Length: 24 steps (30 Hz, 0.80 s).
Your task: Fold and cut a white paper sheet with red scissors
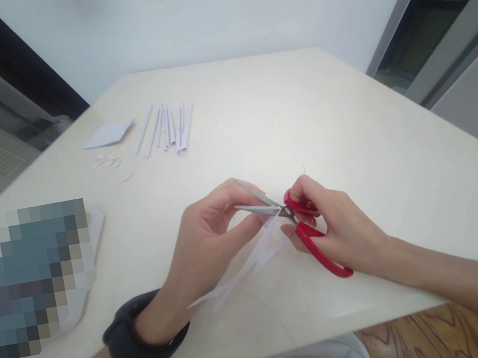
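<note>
My right hand (327, 219) grips a pair of scissors (324, 253) with red handles and grey blades. The blades stand apart and point left, across the fingertips of my left hand (215, 226). Thumb and fingers of that hand are closed together around the end of a thin white strip (257, 256) near the scissors' pivot; the blades partly hide the pinch. From there the strip's loose, blurred ends hang down to the left above the tabletop. A dark band (131, 340) circles my left wrist.
Several white paper tubes (169, 126) lie side by side on the white table (301, 112), right of a folded white paper (109, 134). Small white scraps (109, 160) lie in front of the paper. A pixelated item (29, 277) occupies the left edge.
</note>
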{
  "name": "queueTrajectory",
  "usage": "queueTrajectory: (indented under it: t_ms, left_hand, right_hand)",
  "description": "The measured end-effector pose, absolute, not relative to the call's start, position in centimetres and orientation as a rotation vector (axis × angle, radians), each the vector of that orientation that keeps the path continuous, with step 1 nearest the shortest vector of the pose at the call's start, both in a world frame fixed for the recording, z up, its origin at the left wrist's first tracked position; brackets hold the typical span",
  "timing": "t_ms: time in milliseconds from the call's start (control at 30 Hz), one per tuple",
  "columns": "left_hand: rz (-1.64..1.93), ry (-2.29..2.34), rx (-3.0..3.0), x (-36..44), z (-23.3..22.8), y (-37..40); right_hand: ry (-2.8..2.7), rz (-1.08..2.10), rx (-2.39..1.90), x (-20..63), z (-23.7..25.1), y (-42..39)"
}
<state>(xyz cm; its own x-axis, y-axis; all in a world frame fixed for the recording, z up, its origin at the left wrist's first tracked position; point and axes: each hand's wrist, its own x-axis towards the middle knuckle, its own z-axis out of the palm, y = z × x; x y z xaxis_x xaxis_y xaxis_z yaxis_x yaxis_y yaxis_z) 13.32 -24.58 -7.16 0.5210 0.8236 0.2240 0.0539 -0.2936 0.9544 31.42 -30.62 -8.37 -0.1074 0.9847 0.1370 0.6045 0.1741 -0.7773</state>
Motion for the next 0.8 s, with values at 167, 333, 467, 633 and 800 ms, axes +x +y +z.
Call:
queueTrajectory:
  t_ms: [167, 333, 467, 633, 800]
  left_hand:
    - [0.923, 0.735, 1.688, 13.26, -7.18, -24.60]
    - [0.939, 0.698, 1.637, 13.27, -7.31, -24.61]
    - [0.938, 0.721, 1.641, 13.25, -7.18, -24.63]
    - [0.909, 0.752, 1.626, 13.24, -6.91, -24.80]
    - [0.891, 0.745, 1.581, 13.21, -6.87, -24.76]
  right_hand:
    - [-1.785, 0.710, -1.519, 31.54, -8.43, -30.64]
    - [-1.735, 0.776, -1.533, 31.62, -8.31, -30.63]
    - [-1.617, 0.912, -1.479, 31.79, -7.93, -30.55]
    - [-1.466, 1.010, -1.411, 32.25, -7.91, -30.21]
    - [-1.395, 1.119, -1.390, 32.32, -7.91, -29.99]
